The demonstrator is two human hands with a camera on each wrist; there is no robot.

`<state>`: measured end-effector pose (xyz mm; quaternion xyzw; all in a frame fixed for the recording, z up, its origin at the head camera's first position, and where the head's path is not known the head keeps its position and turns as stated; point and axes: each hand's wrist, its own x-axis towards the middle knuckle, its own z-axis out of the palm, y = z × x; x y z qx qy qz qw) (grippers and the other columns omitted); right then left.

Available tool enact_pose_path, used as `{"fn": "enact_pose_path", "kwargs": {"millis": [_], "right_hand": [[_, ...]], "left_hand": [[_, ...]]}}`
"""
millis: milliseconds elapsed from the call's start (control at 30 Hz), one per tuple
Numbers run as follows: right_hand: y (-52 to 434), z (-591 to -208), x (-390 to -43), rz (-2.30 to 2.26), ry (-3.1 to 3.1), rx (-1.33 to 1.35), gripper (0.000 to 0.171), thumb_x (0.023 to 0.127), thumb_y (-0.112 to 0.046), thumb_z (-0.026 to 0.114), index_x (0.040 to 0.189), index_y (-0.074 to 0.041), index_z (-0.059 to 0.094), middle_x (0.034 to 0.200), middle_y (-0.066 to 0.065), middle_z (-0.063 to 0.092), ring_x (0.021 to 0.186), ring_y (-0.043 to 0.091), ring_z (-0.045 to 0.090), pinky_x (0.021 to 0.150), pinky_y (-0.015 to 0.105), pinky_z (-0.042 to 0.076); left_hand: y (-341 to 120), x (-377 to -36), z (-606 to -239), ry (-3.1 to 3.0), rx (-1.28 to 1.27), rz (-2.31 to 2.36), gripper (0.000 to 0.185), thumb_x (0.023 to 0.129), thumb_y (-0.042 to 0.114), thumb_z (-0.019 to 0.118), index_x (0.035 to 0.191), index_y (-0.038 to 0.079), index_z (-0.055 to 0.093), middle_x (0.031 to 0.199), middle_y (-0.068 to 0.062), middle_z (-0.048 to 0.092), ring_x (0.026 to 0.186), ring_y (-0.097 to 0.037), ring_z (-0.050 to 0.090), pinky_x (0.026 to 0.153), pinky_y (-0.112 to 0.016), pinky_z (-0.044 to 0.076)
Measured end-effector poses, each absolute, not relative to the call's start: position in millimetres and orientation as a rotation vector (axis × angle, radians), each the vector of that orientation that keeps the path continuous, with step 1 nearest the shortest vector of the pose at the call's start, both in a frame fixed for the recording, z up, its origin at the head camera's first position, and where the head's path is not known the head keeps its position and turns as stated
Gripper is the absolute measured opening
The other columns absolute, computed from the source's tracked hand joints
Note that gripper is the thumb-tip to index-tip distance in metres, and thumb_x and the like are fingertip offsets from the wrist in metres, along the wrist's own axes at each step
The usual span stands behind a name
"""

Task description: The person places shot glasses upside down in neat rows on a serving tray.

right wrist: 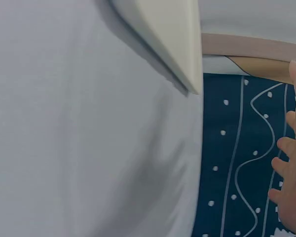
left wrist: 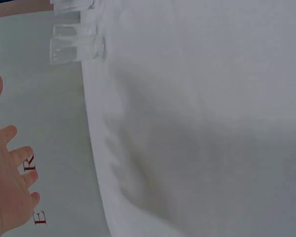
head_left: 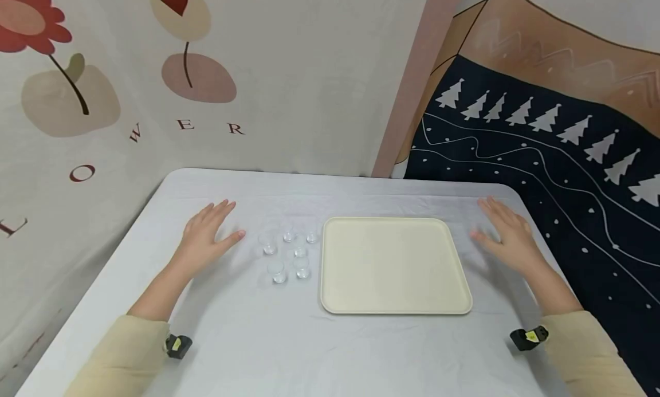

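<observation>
Left grip (head_left: 206, 238); glasses (head_left: 300, 251) rightward, apart

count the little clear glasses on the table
6, all on the table between the left hand and the tray: a back-left glass, a back-right glass, a far-left glass, a middle glass, a front-left glass, a front-right glass. None seems hidden.

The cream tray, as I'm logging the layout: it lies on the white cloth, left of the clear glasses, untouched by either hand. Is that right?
One slip: the head view shows the cream tray to the right of the clear glasses. The rest stands: it lies on the white cloth, untouched by left hand or right hand.
</observation>
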<state>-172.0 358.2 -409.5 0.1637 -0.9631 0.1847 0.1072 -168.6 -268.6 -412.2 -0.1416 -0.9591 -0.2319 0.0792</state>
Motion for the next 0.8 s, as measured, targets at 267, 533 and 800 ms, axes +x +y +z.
{"fn": "enact_pose_path", "kwargs": {"millis": [267,533,800], "right_hand": [[354,-431,-165,0.683,-2.805,0.569,0.071,0.091,-0.032,0.066,0.15,-0.012,0.031,0.151,0.021,0.027,0.135,0.046,0.024,0.097,0.071,0.015],[353,-449,-161,0.797,-2.841,0.583,0.072,0.089,-0.027,0.069,0.149,-0.013,0.034,0.15,0.023,0.029,0.132,0.05,0.026,0.094,0.073,0.015],[353,-461,-158,0.926,-2.869,0.636,0.075,0.085,-0.023,0.074,0.148,-0.012,0.036,0.149,0.025,0.031,0.131,0.053,0.026,0.094,0.075,0.017]], "left_hand": [[-260,-167,-435,-2.801,-0.453,-0.934,0.067,0.092,0.036,0.063,0.145,0.005,0.038,0.145,-0.023,0.038,0.132,-0.046,0.028,0.102,-0.065,0.016],[-252,-164,-449,-2.793,-0.438,-1.113,0.065,0.09,0.032,0.067,0.143,0.004,0.041,0.142,-0.021,0.042,0.131,-0.044,0.031,0.102,-0.063,0.023],[-243,-158,-455,-2.819,-0.424,-1.314,0.067,0.089,0.033,0.069,0.143,0.004,0.041,0.14,-0.016,0.046,0.133,-0.039,0.03,0.104,-0.06,0.023]]}}
